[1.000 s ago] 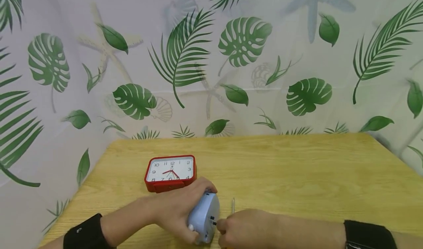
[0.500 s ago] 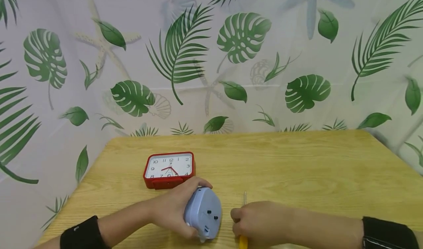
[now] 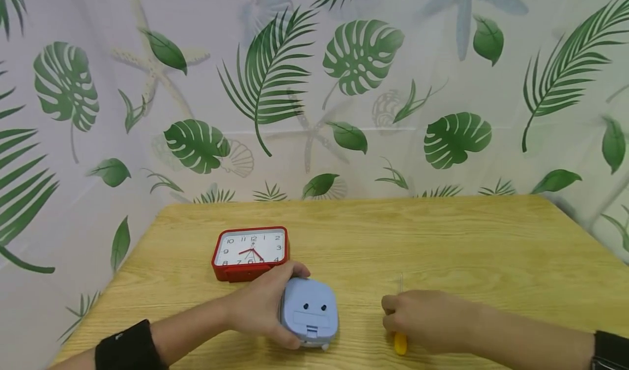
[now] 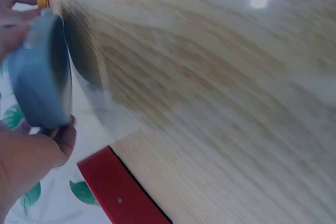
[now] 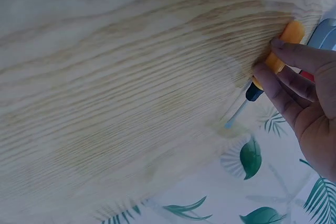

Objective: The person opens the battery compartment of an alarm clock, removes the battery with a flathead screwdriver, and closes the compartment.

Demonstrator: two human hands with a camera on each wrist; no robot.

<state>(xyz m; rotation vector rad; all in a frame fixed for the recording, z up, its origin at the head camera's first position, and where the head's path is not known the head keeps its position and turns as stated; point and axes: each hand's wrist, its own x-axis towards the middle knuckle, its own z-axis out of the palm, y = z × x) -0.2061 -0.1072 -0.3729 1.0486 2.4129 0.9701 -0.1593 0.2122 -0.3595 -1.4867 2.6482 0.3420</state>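
Note:
My left hand (image 3: 260, 307) grips a small light-blue alarm clock (image 3: 312, 312) by its left side, thumb at the near edge and fingers at the far one. Its back faces up, showing two black knobs and a battery cover. In the left wrist view the blue clock (image 4: 37, 77) appears edge-on and blurred, held over the table. To its right, my right hand (image 3: 432, 321) pinches a screwdriver (image 3: 400, 344) by its yellow handle. A black collar and thin metal shaft show on the screwdriver (image 5: 253, 92) in the right wrist view; the shaft points away from me, low over the wood.
A red rectangular alarm clock (image 3: 250, 250) lies face up just beyond my left hand. The wood-grain table (image 3: 442, 239) reaches back to a leaf-patterned cloth (image 3: 314, 86). Each wrist wears a black band (image 3: 130, 345).
My right hand has moved right, away from the blue clock, carrying the screwdriver. My left hand has turned the blue clock from its side so its back faces up.

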